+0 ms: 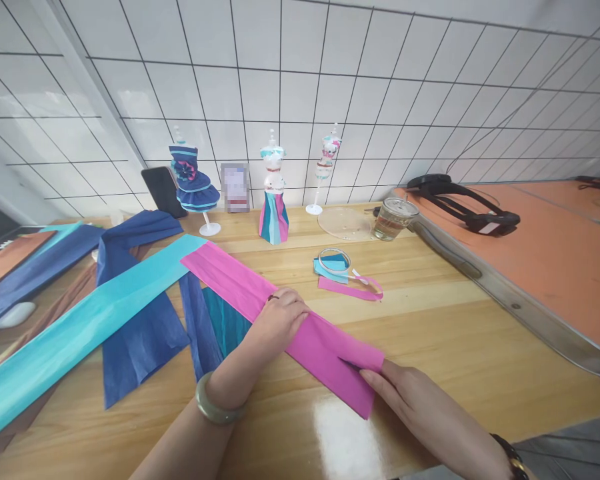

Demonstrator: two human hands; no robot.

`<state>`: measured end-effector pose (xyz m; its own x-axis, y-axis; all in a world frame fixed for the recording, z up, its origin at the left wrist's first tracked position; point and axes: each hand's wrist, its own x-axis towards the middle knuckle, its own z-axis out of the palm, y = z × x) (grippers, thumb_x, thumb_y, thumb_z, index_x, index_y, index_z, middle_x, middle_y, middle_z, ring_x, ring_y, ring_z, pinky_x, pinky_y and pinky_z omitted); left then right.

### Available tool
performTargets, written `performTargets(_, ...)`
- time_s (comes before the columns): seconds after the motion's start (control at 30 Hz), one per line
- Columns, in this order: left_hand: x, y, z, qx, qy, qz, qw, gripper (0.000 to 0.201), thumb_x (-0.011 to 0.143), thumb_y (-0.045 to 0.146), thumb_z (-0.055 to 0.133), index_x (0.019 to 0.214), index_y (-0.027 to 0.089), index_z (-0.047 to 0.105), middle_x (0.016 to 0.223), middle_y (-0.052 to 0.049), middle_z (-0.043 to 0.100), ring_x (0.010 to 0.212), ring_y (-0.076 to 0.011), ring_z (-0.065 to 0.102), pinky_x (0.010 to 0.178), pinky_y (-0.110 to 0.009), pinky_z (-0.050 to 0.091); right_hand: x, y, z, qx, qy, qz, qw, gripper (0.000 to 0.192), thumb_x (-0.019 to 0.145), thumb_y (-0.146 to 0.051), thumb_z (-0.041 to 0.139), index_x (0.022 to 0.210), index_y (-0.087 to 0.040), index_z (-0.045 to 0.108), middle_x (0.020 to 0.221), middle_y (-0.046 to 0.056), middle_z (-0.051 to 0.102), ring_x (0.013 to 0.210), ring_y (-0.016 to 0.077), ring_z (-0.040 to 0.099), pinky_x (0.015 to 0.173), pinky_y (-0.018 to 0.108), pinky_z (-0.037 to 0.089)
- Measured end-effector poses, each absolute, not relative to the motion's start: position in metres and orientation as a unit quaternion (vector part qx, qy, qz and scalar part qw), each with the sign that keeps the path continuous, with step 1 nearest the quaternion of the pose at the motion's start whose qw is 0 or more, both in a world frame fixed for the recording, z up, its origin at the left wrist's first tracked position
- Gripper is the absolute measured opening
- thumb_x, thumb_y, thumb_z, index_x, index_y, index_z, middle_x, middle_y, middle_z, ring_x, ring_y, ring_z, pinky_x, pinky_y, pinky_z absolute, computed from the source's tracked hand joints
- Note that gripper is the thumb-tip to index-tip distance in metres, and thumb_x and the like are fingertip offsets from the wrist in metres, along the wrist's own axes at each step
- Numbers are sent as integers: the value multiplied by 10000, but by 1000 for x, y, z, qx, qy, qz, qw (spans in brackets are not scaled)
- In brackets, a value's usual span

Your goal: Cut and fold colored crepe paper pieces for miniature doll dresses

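A long pink crepe paper strip point(325, 347) lies diagonally across the wooden table point(455, 333). My left hand point(280, 320) rests flat on the middle of the strip, fingers curled, pressing it down. At the strip's near end my right hand point(405, 393) touches the folded edge with its fingertips. A turquoise strip point(80, 327) meets the pink strip's far end and runs off to the left. Dark blue crepe paper point(140, 333) lies under both.
Three small mannequin stands with paper dresses point(273, 193) line the tiled wall. A tape roll on paper scraps point(334, 261), a clear lid point(345, 223) and a glass jar point(393, 218) sit behind. An orange board point(555, 260) carries a black headset point(460, 200) at right.
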<state>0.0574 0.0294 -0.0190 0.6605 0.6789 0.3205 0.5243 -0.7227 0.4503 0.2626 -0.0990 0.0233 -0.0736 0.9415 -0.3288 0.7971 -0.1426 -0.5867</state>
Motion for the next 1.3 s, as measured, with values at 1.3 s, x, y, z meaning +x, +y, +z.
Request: performTargets(1.3,53,26,-14,893,322,273,160,200,870,171,443,877,194,642,888,-60,611,949,-208,514,847,-384,425,249,-92,33,-666,-654,341,110,448,867,-522,340,734,-213,635,715,27,676,609,188,588,579,256,425)
